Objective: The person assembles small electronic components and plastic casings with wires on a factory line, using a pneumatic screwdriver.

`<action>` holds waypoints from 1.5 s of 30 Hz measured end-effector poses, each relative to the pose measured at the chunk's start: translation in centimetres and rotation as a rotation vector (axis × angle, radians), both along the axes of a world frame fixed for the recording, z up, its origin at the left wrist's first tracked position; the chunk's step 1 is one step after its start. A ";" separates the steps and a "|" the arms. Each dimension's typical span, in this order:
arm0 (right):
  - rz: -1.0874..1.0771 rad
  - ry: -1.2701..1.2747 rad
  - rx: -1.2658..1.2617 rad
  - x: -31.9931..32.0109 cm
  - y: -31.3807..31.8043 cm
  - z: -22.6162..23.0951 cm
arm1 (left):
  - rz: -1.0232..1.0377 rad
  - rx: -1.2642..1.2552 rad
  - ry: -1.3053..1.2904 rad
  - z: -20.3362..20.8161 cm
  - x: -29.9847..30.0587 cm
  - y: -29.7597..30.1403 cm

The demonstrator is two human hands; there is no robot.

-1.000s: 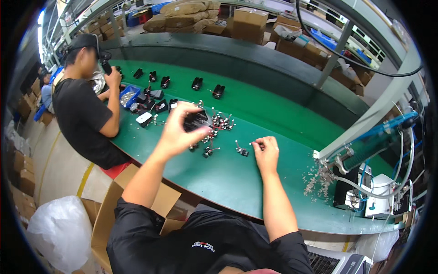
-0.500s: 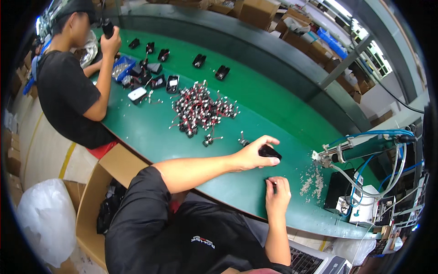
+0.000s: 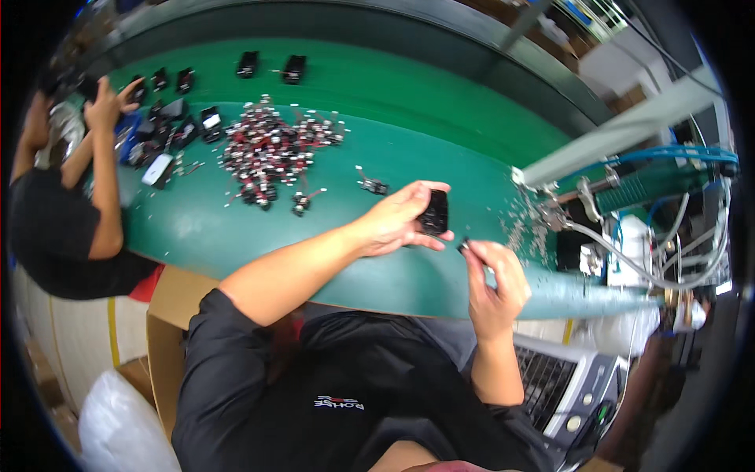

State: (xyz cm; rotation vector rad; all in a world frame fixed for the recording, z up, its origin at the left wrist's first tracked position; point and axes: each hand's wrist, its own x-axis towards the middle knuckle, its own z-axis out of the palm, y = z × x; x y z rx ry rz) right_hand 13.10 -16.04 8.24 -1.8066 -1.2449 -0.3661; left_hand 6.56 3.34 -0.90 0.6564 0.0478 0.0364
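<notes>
My left hand (image 3: 393, 222) is closed around a black plastic housing (image 3: 434, 212), its open, hollow-looking side turned up toward me. Just to the right, my right hand (image 3: 499, 285) pinches a small dark part (image 3: 464, 246) between thumb and fingertips. That part sits close to the housing but apart from it; its exact kind is too small to make out. On the green table (image 3: 377, 279), left of my hands, lies a heap of small parts with red wires and white connectors (image 3: 271, 153). Two similar pieces, a wired part (image 3: 373, 186) and another (image 3: 301, 204), lie outside the heap.
At right, a pneumatic fixture (image 3: 586, 197) with blue hoses stands over scattered small pale bits (image 3: 517, 234). Black housings (image 3: 294, 69) line the far side. A co-worker (image 3: 59, 208) handles a dark object at left. Below stands a cardboard box (image 3: 177, 299).
My left hand has turned the housing so its hollow side shows. My right hand has risen toward it with the small part. The whole view has swung to the right.
</notes>
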 end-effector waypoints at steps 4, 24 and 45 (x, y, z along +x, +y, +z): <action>0.039 0.002 -0.005 0.7 0.2 -0.8 | -0.051 0.387 -0.113 1.1 -0.2 -0.2; 0.000 -0.142 -0.262 0.9 2.0 -2.8 | 0.310 1.101 -0.132 1.1 0.0 -2.2; 0.060 0.527 0.620 11.0 3.5 12.9 | 0.392 1.507 -0.108 0.7 0.0 -1.7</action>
